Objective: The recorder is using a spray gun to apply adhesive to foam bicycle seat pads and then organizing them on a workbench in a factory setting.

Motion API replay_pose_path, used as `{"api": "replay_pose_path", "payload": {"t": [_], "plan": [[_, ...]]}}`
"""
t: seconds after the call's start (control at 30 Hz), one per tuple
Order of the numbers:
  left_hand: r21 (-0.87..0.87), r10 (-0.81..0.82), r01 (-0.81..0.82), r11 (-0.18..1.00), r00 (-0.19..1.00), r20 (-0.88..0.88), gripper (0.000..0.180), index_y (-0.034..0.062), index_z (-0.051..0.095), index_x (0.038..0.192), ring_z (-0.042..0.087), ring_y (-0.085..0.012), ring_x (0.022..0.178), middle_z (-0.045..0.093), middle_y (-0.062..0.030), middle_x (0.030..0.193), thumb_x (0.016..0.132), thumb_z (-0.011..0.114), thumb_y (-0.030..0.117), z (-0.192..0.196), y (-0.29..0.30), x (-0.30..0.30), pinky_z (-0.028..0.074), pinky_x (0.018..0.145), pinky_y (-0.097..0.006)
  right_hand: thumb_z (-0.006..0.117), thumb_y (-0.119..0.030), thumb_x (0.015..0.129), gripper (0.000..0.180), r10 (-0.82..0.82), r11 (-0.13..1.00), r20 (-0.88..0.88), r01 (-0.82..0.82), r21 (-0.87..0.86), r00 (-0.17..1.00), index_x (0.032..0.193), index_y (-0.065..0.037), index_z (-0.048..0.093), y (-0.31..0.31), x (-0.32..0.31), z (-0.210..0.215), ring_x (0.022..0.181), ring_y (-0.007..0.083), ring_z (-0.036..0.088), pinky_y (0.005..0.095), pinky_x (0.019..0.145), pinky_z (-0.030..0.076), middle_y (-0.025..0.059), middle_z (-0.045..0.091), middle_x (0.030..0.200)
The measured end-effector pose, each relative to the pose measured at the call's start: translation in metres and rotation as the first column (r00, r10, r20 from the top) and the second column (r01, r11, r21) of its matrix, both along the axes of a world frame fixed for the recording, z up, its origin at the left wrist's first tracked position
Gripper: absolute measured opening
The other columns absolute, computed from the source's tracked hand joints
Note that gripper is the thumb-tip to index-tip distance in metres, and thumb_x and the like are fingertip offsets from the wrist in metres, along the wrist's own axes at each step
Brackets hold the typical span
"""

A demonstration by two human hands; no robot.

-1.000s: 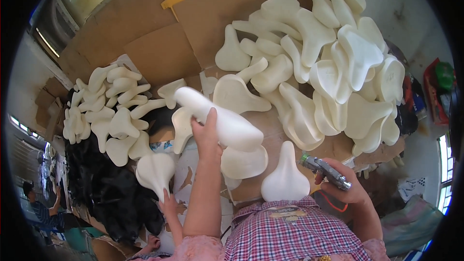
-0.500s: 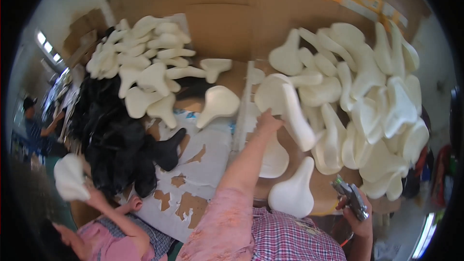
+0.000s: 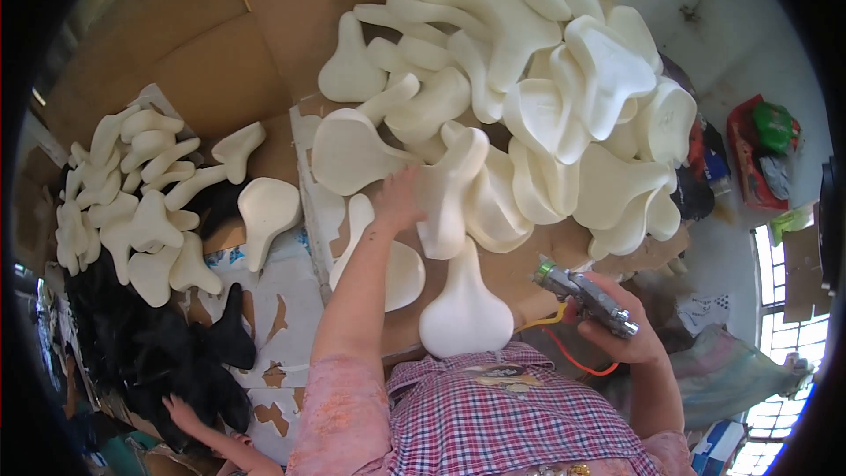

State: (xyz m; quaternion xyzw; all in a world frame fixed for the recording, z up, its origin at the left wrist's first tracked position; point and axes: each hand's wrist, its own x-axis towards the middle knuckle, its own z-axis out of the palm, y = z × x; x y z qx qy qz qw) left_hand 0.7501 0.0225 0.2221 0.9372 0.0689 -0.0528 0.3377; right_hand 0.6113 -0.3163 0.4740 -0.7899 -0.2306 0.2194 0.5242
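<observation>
My left hand [image 3: 400, 201] reaches forward to the left edge of a cream foam bicycle saddle pad [image 3: 454, 198], which stands on its side against the pile. Its fingers are at that edge, partly blurred. In my right hand [image 3: 624, 322] is a metal spray gun [image 3: 586, 296], its nozzle pointing left toward the pads. Close to my apron lies another white saddle pad [image 3: 467, 313], nose pointing away from me. Left of it, a further pad [image 3: 401, 275] is partly hidden by my left forearm. A broad pad [image 3: 348, 154] lies just beyond my left hand.
A large heap of saddle pads [image 3: 529, 53] fills the far middle and right. At left are a smaller heap [image 3: 145, 185] and black saddle covers [image 3: 159, 353], with a co-worker's hand [image 3: 185, 414] over them. An orange hose [image 3: 582, 366] hangs below the spray gun.
The view has swung right. My left hand remains at the near pads, and the standing pad now shows more of its broad face. The co-worker's white pad has left the view.
</observation>
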Motion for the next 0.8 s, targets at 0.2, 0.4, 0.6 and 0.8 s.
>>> {"api": "replay_pose_path", "payload": {"t": [0.2,0.4,0.6,0.8], "plan": [[-0.312,-0.047,0.037,0.949,0.999,-0.023,0.076,0.004,0.046,0.135,0.049,-0.0311,0.125,0.053,-0.0216,0.13,0.063,0.07,0.01,-0.033,0.023,0.034,0.035,0.108,-0.037,0.068,-0.004,0.083,0.058,0.021,1.0,-0.047,-0.022,-0.022,0.999,0.135,-0.005,0.044,0.003,-0.001,-0.007,0.093,0.0127,0.06,0.0286,0.083,0.048,0.0058,0.062,0.103],[-0.004,-0.284,0.288,0.958,0.947,0.149,0.055,0.0067,0.059,0.118,0.055,-0.0306,0.112,0.06,-0.0164,0.112,0.064,0.071,0.009,0.074,0.032,-0.008,0.044,0.097,-0.037,0.067,-0.003,0.082,0.059,-0.075,0.996,0.016,0.076,-0.037,0.997,0.135,-0.003,0.043,-0.021,-0.014,0.004,0.091,0.0149,0.063,0.0306,0.082,0.05,0.0091,0.066,0.1],[-0.382,0.293,-0.166,0.909,0.906,0.304,0.042,0.0054,0.056,0.117,0.065,-0.0266,0.089,0.068,-0.0132,0.098,0.077,0.069,0.012,0.113,0.065,-0.103,0.05,0.08,-0.033,0.07,-0.012,0.078,0.065,-0.018,0.988,-0.022,0.021,0.155,1.0,0.134,0.0,0.042,-0.006,0.01,0.016,0.083,0.0199,0.063,0.0303,0.072,0.049,0.0124,0.063,0.096],[-0.532,0.613,-0.409,0.741,0.735,0.289,0.046,0.0022,0.054,0.124,0.062,-0.0143,0.09,0.067,-0.0112,0.102,0.081,0.068,0.011,0.063,0.101,-0.157,0.049,0.081,-0.029,0.07,-0.002,0.074,0.058,0.048,0.965,-0.014,-0.043,0.259,0.999,0.127,0.002,0.05,0.004,0.014,0.04,0.085,0.0163,0.061,0.0295,0.075,0.05,0.013,0.064,0.102]]}}
